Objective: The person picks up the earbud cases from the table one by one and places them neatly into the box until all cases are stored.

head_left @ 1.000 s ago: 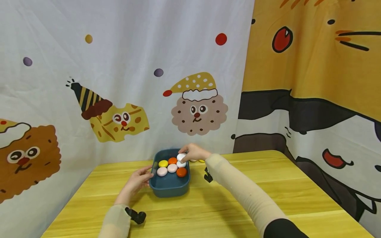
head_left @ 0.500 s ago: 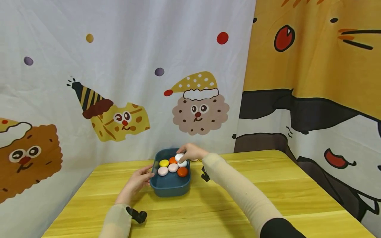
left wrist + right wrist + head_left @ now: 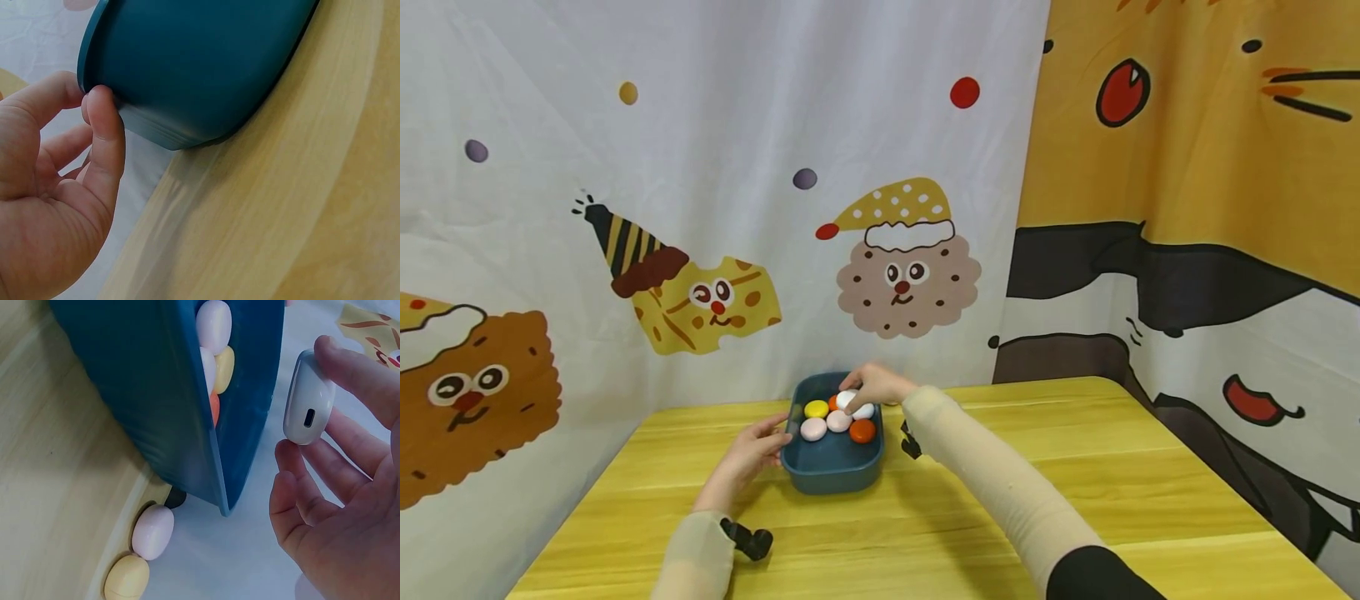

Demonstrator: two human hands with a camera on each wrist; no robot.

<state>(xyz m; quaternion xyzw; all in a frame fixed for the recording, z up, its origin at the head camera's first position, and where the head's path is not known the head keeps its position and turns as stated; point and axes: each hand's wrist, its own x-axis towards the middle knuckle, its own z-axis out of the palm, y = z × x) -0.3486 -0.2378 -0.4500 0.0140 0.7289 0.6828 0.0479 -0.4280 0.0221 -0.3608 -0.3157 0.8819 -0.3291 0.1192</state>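
Observation:
A dark blue rectangular box [image 3: 832, 483] stands on the table, holding several smooth rounded pieces, among them a yellow piece [image 3: 816, 409], a pale pink piece [image 3: 813, 429] and an orange-red piece [image 3: 862, 431]. My left hand [image 3: 748, 454] pinches the box's left rim between thumb and finger, plain in the left wrist view. Over the box's far right part, my right hand [image 3: 878, 385] holds a white rounded case [image 3: 309, 403] between thumb and fingertips. A small dark port slot shows on the case's end. In the right wrist view it is apart from the box wall.
On the table behind the box's right side lie a pale piece [image 3: 153, 531] and a yellow piece [image 3: 127, 578], near a small black object [image 3: 176, 497]. A curtain [image 3: 715, 125] with cartoon prints hangs at the table's far edge.
My right hand has moved slightly left over the box with the white case. The left hand keeps its grip on the rim. The head view has shifted a little.

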